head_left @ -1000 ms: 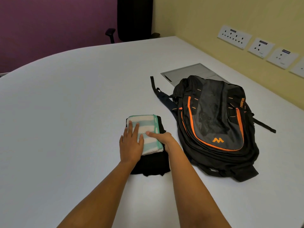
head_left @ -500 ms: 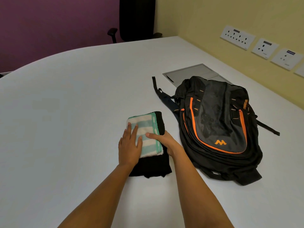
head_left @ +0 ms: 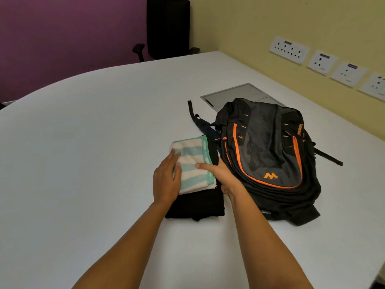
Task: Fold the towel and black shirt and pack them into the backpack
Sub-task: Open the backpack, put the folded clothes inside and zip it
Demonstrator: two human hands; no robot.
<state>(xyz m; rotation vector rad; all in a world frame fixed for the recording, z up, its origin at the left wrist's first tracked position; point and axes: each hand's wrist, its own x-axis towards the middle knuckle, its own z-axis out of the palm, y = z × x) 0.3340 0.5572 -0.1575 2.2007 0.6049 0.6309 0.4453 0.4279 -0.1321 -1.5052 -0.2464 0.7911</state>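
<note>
Broadly, across a wide white surface (head_left: 93,142): black-and-orange backpack (head_left: 268,155) flat on its back, zips seemingly closed. Just beside it on the left, folded black shirt (head_left: 195,203), with striped towel (head_left: 193,163) folded on top toward the far end. Left hand (head_left: 166,180) flat on the towel's left edge, fingers straight and together, pressing down. Right hand (head_left: 223,176) at the stack's right side, thumb laid across the towel, fingers hidden between stack and backpack; cannot tell whether curled beneath. Probably soft, light and floppy, prone to unfolding or sliding apart. Best taken as one stack: slide fingers under the shirt from both sides, keep thumbs on the towel, lift level. Not yet packed; backpack to be opened first.
</note>
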